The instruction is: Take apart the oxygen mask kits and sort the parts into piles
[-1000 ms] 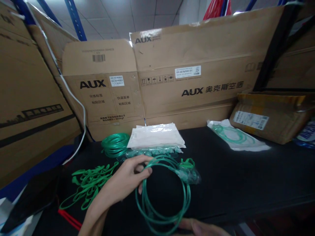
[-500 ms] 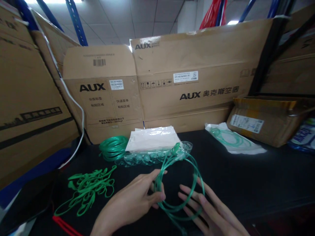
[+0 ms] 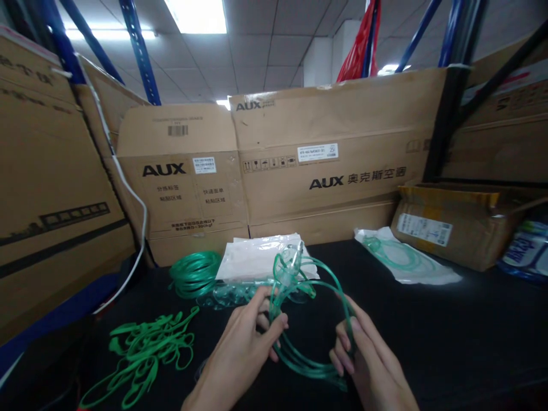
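Observation:
A loose coil of green clear tubing [image 3: 302, 369] hangs between my two hands above the black table. My left hand [image 3: 250, 337] is closed around the coil's left side, thumb against fingers. On the right side, my right hand [image 3: 363, 348] pinches the loop between thumb and fingers. At the top of the coil, just above my left hand, a clear plastic fitting [image 3: 290, 265] stands upright with thin green loops around it. Behind it lie white plastic packets [image 3: 246, 257] and a row of clear plastic pieces [image 3: 231, 294], partly hidden by my left hand.
Green elastic straps [image 3: 149, 351] lie tangled at the left, with a thicker green tubing coil [image 3: 194, 274] behind them. A packed bag of tubing [image 3: 406, 257] lies at the right beside an open cardboard box [image 3: 445, 228]. Large cardboard sheets [image 3: 274, 188] wall the back.
My right hand has gone from spread fingers to closed on the coil's right side. The clear fitting now stands up above my left hand. The camera view has tilted upward.

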Demonstrator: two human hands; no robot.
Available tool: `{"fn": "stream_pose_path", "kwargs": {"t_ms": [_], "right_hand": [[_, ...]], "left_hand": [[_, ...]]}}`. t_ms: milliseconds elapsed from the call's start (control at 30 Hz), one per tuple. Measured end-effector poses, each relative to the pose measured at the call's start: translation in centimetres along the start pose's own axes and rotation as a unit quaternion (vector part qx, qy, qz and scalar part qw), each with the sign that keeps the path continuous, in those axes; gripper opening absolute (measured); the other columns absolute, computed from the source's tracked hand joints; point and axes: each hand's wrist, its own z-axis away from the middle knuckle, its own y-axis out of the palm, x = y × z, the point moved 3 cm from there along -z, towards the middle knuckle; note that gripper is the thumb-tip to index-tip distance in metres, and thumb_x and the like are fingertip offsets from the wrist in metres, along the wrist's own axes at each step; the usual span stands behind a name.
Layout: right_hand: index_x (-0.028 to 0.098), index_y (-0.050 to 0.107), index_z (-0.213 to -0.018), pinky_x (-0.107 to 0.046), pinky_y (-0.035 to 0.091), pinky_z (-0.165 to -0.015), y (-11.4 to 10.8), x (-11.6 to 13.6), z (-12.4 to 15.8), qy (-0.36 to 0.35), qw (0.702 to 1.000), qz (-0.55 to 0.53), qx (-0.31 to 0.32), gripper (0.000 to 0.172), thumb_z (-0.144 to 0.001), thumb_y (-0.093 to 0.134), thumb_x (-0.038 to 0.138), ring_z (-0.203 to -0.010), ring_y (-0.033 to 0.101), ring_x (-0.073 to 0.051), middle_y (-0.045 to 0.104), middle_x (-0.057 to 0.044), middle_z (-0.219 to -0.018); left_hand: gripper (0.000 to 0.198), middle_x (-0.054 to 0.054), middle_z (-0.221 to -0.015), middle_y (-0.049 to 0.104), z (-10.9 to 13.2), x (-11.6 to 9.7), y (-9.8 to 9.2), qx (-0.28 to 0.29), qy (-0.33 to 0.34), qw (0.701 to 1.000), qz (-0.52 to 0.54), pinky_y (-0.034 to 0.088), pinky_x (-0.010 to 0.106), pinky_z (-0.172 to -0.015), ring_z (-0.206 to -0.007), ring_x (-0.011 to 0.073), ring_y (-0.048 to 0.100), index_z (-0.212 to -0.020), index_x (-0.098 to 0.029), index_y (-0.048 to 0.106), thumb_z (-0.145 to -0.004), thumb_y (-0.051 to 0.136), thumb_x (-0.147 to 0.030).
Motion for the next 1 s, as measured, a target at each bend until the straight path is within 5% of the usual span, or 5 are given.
{"fn": "stream_pose_path", "kwargs": {"t_ms": [233,433,600,767,1000], "right_hand": [[0.022,0.052,-0.141,-0.025,0.04,-0.053,-0.3,1.2,-1.1,-0.077,0.989,0.128,-0.022,0.071,-0.082,0.068,0.059,-0.056,0.043,-0.012,0.048,0.005,-0.068],[0.018,0.044,-0.146,-0.025,0.039,-0.059,2.1,3.8,-1.9,-0.141,0.96,0.242,0.024,0.095,-0.067,0.082,0.052,-0.063,0.041,-0.014,0.041,0.007,-0.068],[0.017,0.056,-0.134,-0.024,0.033,-0.058,3.7,4.5,-3.8,-0.075,0.956,0.26,0.114,0.079,-0.065,0.085,0.043,-0.063,0.037,-0.012,0.038,0.008,-0.067],[0.014,0.07,-0.079,-0.023,0.02,-0.048,4.3,3.6,-5.7,0.005,0.928,0.313,0.201,0.036,-0.068,0.083,0.045,-0.054,0.028,-0.008,0.036,0.008,-0.057],[0.014,0.064,-0.065,-0.023,0.018,-0.044,2.6,3.3,-6.3,0.04,0.913,0.34,0.223,0.046,-0.075,0.075,0.057,-0.048,0.027,-0.007,0.035,0.008,-0.053]], "left_hand": [[0.048,0.001,-0.089,0.067,0.1,-0.1,0.3,-0.082,0.076,0.984,-0.138,0.051,0.026,-0.071,-0.074,0.0167,0.062,-0.14,-0.023,0.055,-0.093,0.057,-0.038],[0.039,0.003,-0.102,0.073,0.8,-0.9,0.9,-0.073,0.122,0.979,-0.148,0.051,0.028,-0.083,-0.082,0.0196,0.068,-0.133,-0.027,0.061,-0.095,0.057,-0.034],[0.025,0.002,-0.11,0.073,1.0,-2.0,1.0,-0.05,0.161,0.979,-0.114,0.047,0.027,-0.091,-0.101,0.0214,0.067,-0.118,-0.028,0.067,-0.098,0.053,-0.026],[0.019,0.005,-0.099,0.074,0.3,-1.4,1.4,-0.043,0.118,0.988,-0.091,0.049,0.028,-0.084,-0.09,0.0224,0.069,-0.108,-0.024,0.068,-0.097,0.054,-0.027],[0.024,0.006,-0.095,0.073,-0.6,0.3,1.5,-0.053,0.054,0.997,-0.024,0.053,0.026,-0.07,-0.072,0.0193,0.071,-0.112,-0.02,0.061,-0.095,0.053,-0.034]]}}
